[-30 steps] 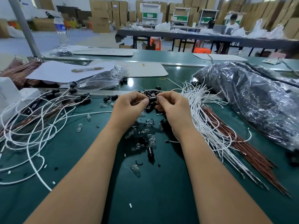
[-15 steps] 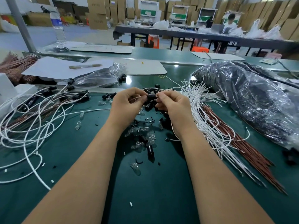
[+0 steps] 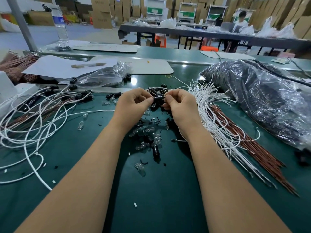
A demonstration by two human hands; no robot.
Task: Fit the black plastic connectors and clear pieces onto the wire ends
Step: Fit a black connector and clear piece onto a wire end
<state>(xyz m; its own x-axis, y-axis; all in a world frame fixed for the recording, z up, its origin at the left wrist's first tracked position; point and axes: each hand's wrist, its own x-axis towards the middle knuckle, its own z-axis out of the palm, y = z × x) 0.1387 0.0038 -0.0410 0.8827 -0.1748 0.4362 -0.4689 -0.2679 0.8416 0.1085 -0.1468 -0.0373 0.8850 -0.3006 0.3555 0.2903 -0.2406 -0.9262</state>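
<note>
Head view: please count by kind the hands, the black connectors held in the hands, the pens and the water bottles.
Hands: 2 (left hand, right hand)
Black connector held between both hands: 1
Pen: 1
Water bottle: 1
Total: 5

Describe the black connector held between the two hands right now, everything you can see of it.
The black connector is a small, dark, roughly cylindrical plastic piece lying about level, held above the green table. The left hand pinches its left end, the right hand its right end, where something small and pale shows. Fingers cover much of it, so whether a wire or clear piece is seated inside cannot be told. Loose black connectors lie in a heap just behind and below it.
</note>
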